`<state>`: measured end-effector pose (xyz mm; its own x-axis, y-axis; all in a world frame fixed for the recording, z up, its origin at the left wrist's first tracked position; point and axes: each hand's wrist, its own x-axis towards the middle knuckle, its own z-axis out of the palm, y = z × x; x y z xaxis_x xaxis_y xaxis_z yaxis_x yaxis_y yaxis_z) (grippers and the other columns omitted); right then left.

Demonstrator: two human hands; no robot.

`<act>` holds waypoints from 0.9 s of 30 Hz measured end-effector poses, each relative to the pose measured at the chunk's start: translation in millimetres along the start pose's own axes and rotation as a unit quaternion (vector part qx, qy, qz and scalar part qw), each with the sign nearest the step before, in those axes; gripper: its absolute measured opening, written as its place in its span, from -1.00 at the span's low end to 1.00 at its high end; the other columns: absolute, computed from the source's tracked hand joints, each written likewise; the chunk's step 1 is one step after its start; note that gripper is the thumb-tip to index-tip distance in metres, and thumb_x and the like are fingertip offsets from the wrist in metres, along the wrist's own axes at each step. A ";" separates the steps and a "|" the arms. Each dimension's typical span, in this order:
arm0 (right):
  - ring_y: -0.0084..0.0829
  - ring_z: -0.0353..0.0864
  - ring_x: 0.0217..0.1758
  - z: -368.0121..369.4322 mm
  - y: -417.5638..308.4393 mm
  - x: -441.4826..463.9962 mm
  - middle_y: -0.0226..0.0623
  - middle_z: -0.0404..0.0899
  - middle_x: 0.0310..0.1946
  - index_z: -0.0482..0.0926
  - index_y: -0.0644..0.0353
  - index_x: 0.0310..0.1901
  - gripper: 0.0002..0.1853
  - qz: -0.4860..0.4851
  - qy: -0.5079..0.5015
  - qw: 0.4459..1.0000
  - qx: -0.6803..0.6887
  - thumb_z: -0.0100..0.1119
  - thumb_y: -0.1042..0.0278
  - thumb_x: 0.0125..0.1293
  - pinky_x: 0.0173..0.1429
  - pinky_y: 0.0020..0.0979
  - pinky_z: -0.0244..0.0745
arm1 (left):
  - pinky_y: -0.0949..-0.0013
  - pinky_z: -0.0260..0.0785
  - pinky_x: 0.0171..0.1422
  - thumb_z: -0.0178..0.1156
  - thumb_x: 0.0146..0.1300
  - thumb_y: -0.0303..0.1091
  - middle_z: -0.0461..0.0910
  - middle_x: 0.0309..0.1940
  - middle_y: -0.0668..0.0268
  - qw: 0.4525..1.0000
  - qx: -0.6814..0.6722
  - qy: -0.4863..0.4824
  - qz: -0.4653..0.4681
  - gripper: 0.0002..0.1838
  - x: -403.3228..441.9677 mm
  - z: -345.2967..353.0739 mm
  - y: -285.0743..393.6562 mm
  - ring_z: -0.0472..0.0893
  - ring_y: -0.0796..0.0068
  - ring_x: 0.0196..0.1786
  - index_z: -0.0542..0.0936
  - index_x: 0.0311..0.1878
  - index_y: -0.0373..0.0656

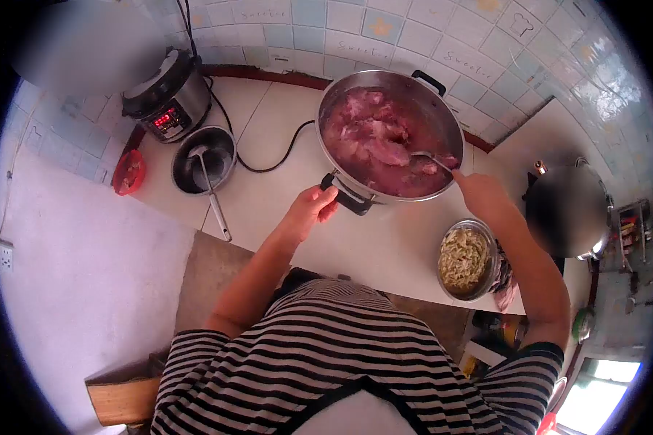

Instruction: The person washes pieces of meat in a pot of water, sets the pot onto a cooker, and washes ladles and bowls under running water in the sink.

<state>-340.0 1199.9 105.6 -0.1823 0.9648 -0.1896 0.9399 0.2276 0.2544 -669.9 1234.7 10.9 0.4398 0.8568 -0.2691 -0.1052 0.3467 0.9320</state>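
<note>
A wide steel pot [453, 134] stands on the counter, with pieces of raw-looking meat [384, 148] lying in reddish liquid inside it. My left hand [308, 214] is closed around the black handle [354, 201] on the pot's near left side. My right hand [485, 197] is closed on a metal spoon [432, 155] at the pot's right rim. The spoon's bowl end dips in among the meat; most of its handle is hidden in my fist. Below my right forearm sits a metal bowl [493, 268] of pale, shredded food [464, 257].
On the left of the counter [265, 196] are a lit pressure cooker [168, 101], a dark pan [181, 174] with a ladle [210, 185] in it, and a red basket [129, 172]. A black cord [286, 156] crosses towards the pot. Tiled wall [355, 47] closes the back.
</note>
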 end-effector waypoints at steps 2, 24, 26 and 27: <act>-0.15 0.55 -0.35 -8.0 -4.2 -8.2 -0.13 0.54 -0.43 0.34 0.14 0.04 -0.64 -0.006 -0.017 1.000 -0.005 -0.21 0.45 0.18 -0.32 -0.15 0.43 | 0.58 0.06 -0.49 0.05 0.17 -0.01 0.36 -0.65 0.46 1.000 0.002 0.001 -0.001 -0.65 1.2 -1.3 -1.5 0.26 0.69 -0.61 0.39 -0.48 -0.11; -0.13 0.55 -0.40 -11.7 -23.7 64.3 -0.09 0.53 -0.45 0.15 -0.05 0.21 -0.41 0.054 0.077 0.996 -0.004 -0.13 0.52 0.08 -0.32 -0.17 0.44 | 0.59 0.10 -0.51 0.05 0.18 -0.04 0.39 -0.64 0.45 1.000 0.004 0.008 0.010 -0.67 -0.1 -0.6 -3.3 0.29 0.71 -0.60 0.40 -0.47 -0.12; -0.13 0.55 -0.40 6.7 -28.1 68.2 -0.10 0.53 -0.46 0.14 0.00 0.22 -0.41 0.051 0.081 0.995 0.002 -0.13 0.52 0.08 -0.34 -0.18 0.44 | 0.59 0.10 -0.51 0.05 0.18 -0.03 0.39 -0.64 0.44 1.000 -0.001 0.002 0.011 -0.66 -2.2 1.4 2.3 0.30 0.70 -0.60 0.40 -0.47 -0.12; -0.13 0.55 -0.40 9.4 -31.7 65.7 -0.10 0.53 -0.47 0.13 0.05 0.22 -0.42 0.049 0.085 0.995 0.010 -0.14 0.52 0.08 -0.36 -0.18 0.44 | 0.59 0.10 -0.50 0.05 0.18 -0.03 0.39 -0.64 0.44 1.000 -0.005 -0.006 0.012 -0.66 -3.9 2.4 3.5 0.30 0.70 -0.60 0.40 -0.47 -0.12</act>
<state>-379.0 1254.8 76.1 -0.1346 0.9909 -0.0006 0.9609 0.1307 0.2442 -669.8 1231.7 15.8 0.4484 0.8598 -0.2443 -0.1235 0.3303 0.9357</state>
